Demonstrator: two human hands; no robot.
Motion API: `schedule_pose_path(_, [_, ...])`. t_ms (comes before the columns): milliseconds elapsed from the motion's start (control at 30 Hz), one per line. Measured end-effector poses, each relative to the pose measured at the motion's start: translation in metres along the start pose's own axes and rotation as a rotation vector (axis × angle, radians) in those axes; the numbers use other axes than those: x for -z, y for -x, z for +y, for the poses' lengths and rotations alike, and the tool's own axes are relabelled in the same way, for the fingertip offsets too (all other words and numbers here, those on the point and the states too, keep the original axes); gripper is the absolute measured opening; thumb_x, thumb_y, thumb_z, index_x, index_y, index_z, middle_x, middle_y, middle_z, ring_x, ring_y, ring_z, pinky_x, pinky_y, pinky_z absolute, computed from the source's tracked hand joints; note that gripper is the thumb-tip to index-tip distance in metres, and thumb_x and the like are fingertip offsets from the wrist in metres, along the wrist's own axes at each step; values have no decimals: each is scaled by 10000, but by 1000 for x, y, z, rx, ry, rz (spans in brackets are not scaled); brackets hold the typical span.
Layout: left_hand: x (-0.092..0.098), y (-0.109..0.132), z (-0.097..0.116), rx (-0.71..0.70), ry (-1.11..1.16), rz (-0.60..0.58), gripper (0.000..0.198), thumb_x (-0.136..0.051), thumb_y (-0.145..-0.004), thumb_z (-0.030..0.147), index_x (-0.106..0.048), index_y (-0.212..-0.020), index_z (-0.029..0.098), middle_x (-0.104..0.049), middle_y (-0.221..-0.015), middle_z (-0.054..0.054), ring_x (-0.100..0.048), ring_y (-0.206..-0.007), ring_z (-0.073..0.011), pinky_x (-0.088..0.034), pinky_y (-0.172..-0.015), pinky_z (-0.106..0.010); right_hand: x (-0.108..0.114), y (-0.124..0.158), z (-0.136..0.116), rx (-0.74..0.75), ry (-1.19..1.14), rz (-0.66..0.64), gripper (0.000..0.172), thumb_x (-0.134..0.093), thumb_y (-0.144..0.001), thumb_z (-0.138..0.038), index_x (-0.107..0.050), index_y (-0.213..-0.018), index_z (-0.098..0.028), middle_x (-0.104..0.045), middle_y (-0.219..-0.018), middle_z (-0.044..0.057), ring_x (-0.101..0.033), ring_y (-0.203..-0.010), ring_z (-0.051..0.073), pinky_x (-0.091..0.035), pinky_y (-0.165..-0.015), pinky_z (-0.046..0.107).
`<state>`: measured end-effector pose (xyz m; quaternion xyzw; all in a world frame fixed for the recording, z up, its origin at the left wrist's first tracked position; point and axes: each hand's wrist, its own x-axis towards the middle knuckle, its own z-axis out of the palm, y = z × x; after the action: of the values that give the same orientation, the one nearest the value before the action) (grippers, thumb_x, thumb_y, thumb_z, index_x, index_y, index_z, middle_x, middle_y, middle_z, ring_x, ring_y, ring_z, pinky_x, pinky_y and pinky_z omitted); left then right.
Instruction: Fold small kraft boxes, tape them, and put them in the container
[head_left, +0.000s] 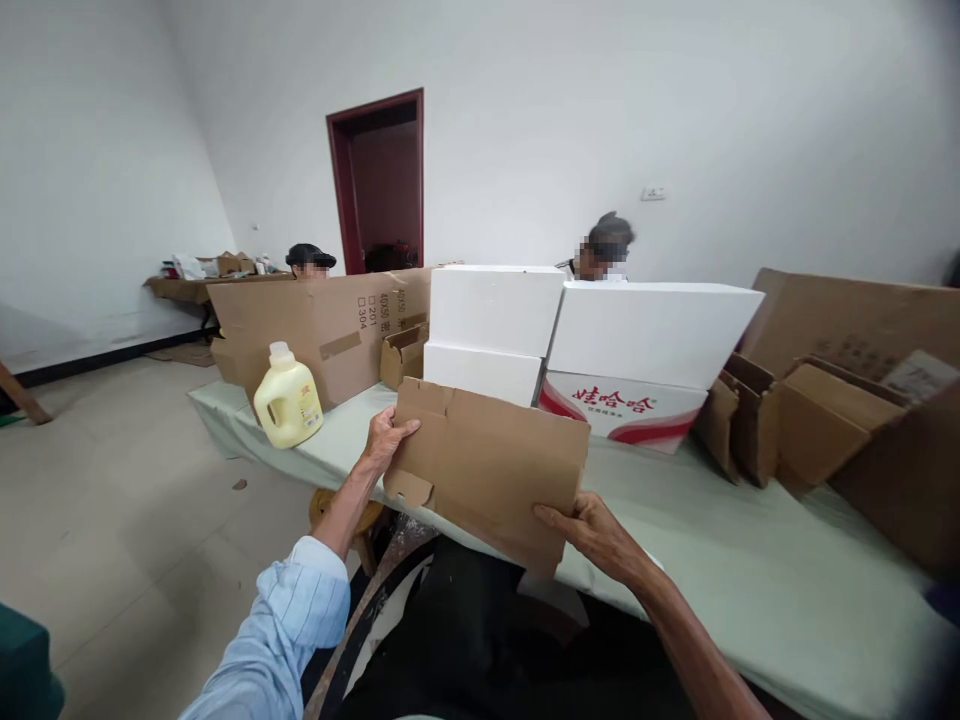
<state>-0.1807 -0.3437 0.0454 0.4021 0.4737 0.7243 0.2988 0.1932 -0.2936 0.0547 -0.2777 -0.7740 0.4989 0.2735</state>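
The left hand (pixel 384 436) grips the left edge of a flat cardboard sheet (pixel 487 465) at the frame's center; the right hand (pixel 596 535) grasps its lower right corner, above the table (pixel 750 560). A yellow bottle (pixel 288 400) stands left.

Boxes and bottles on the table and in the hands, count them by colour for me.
White boxes: 3, two stacked, one with red print
Yellow bottle: 1
Flat brown cardboard held by left hand and right hand: 1
Total: 5
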Motion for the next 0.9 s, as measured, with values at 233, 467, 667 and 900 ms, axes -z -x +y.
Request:
schedule_pose_path(233, [-21, 30, -22, 127, -174, -22, 722, -892, -604, 699, -713, -1004, 126, -811, -983, -85, -724, -840, -217, -577, -754, -303, -3, 45, -15, 21, -140, 196, 397, -779, -836, -571, -820, -935, -189, -785, -946, 44, -699, -866, 262, -577, -733, 330])
schedule_pose_path(467, [-83, 18, -46, 63, -369, -76, 674, -815, -681, 687, -727, -1064, 140, -800, -961, -68, -715, -842, -229, -567, -725, -298, 18, 96, 9, -95, -189, 284, 465, -732, -870, -622, -675, -698, -194, -523, -517, -34, -463, -473, 122, -382, -444, 233])
schedule_pose_path(667, [-87, 37, -109, -101, -717, -297, 597, -675, -783, 776, -766, -901, 198, -770, -866, -67, -724, -801, -255, -574, -674, -327, 127, 173, -8, -123, 54, 812, 384, -772, -830, -602, -746, -781, -221, -725, -743, 65, -699, -765, 273, -590, -672, 353])
schedule_pose_path(900, [-54, 46, -156, -234, -948, -354, 641, -528, -870, 837, -791, -852, 253, -783, -876, -70, -748, -826, -288, -617, -751, -394, 262, 193, -9, -183, 619, 1558, 309, -705, -773, -470, -613, -600, -231, -668, -663, 95, -653, -686, 263, -509, -604, 353])
